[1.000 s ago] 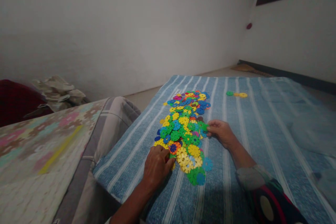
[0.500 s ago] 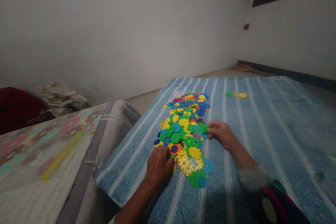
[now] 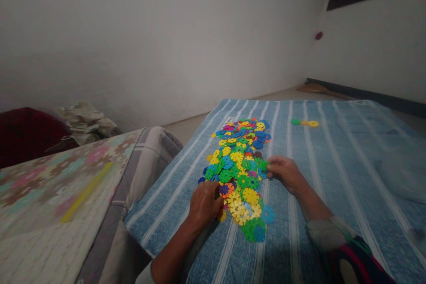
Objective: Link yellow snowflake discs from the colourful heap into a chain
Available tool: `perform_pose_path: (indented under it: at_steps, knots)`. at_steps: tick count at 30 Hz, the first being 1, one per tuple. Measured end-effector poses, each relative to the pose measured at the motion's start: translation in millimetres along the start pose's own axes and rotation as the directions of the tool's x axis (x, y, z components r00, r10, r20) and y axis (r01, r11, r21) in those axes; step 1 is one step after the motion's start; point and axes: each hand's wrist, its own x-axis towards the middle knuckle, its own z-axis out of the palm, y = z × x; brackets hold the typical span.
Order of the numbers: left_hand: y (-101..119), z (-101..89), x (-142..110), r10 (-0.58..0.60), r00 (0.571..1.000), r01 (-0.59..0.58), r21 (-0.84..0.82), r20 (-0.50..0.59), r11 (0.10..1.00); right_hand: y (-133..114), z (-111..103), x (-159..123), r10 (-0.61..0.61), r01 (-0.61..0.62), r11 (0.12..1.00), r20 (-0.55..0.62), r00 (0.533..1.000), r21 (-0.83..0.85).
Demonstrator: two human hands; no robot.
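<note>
At the heap of multicoloured round plastic discs, the right hand is pinching 1 green disc edgewise, likely for control, the left hand resting curled, contents unclear.

It looks like a room in a home, with a striped cloth over the table, a flowered cover and plain walls.
</note>
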Motion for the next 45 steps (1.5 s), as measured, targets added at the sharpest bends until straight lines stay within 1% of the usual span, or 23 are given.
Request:
perform_pose_path:
  at_steps: [7,12,15,18,21,23,25,27,30,32,34,36,38,41,45]
  knots:
    - [-6,0.1,1,0.032,0.999,-0.039,-0.157,-0.044,0.987,2,1,1,-0.009,0.009,1.000,-0.002,1.000,0.027]
    - [-12,5.6,7,0.013,0.997,-0.033,-0.272,-0.074,0.962,6,-1,2,-0.025,0.025,0.999,0.010,1.000,0.035]
    - [-19,12.0,12,0.012,0.998,-0.037,-0.379,-0.068,0.925,5,-1,2,-0.016,0.016,0.999,0.003,1.000,0.029]
    - [-27,15.5,16,0.008,1.000,-0.021,-0.524,-0.028,0.852,3,-1,2,-0.011,0.011,1.000,-0.003,1.000,0.026]
    - [-36,9.9,19,0.001,1.000,-0.013,-0.613,-0.020,0.790,2,0,2,-0.012,0.012,1.000,-0.001,1.000,0.027]
    - [-38,0.3,22,-0.011,0.998,-0.029,-0.620,-0.061,0.784,1,1,1,-0.016,0.016,0.999,0.000,1.000,0.035]
    - [-35,-11.5,25,-0.020,0.994,-0.049,-0.613,-0.105,0.788,1,3,1,-0.019,0.019,0.999,0.001,1.000,0.048]
    - [-27,-22.3,30,0.004,0.990,-0.092,-0.616,-0.143,0.783,0,6,1,-0.014,0.013,0.998,0.012,1.000,0.066]
    - [-2,-30.1,42,0.113,0.979,-0.193,-0.614,-0.167,0.766,1,10,0,-0.023,0.020,0.996,0.040,0.999,0.086]
    - [21,-28.3,52,0.183,0.967,-0.252,-0.599,-0.175,0.760,1,12,0,-0.035,0.031,0.996,0.050,0.998,0.090]
    - [44,-22.4,62,0.248,0.952,-0.305,-0.584,-0.177,0.752,2,13,0,-0.039,0.034,0.995,0.056,0.998,0.092]
    - [66,-15.1,71,0.302,0.938,-0.342,-0.589,-0.169,0.732,1,14,1,-0.040,0.034,0.995,0.055,0.998,0.095]
    - [82,-8.6,78,0.337,0.929,-0.360,-0.598,-0.155,0.716,0,14,1,-0.039,0.034,0.995,0.043,0.998,0.094]
    - [95,-2.3,85,0.345,0.925,-0.366,-0.623,-0.160,0.692,-2,14,2,-0.040,0.039,0.995,0.003,0.999,0.096]
    - [97,2.3,90,0.305,0.939,-0.329,-0.685,-0.161,0.650,-1,13,5,-0.049,0.051,0.995,-0.021,0.999,0.091]
